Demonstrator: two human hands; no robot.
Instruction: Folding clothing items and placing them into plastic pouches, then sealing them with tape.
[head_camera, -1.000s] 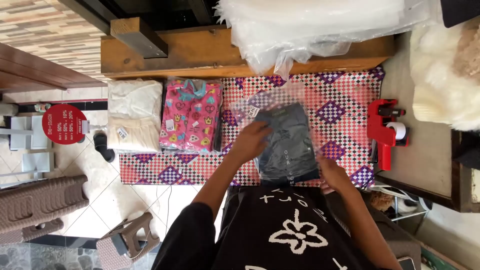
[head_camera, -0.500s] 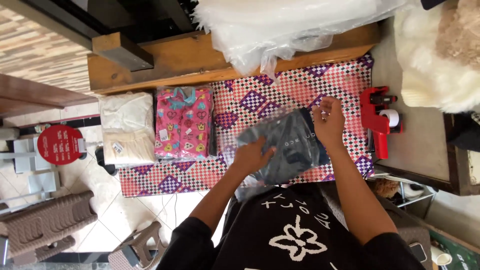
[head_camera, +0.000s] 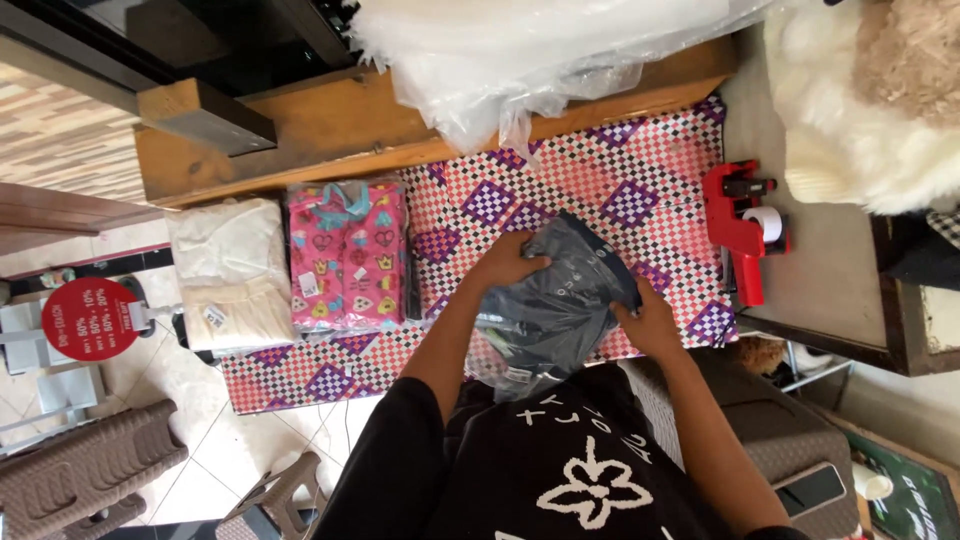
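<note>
A dark folded garment in a clear plastic bag (head_camera: 555, 305) lies on the pink and purple checkered table cover (head_camera: 560, 190), close to the near edge. My left hand (head_camera: 512, 262) rests flat on the bag's upper left corner. My right hand (head_camera: 648, 322) grips the bag's right edge, fingers curled around it. The bag's near end hangs over the table edge toward my black shirt.
A pink patterned packaged garment (head_camera: 347, 258) and a white packaged garment (head_camera: 228, 272) lie at the left. A red tape dispenser (head_camera: 742, 226) stands at the right. Clear plastic bags (head_camera: 530, 50) pile at the back on a wooden ledge (head_camera: 330, 130). Brown plastic stools (head_camera: 90, 470) stand on the floor.
My right hand came down from the bag's far corner to its near right edge. My left hand moved up onto the bag's upper left. The bag now lies flatter.
</note>
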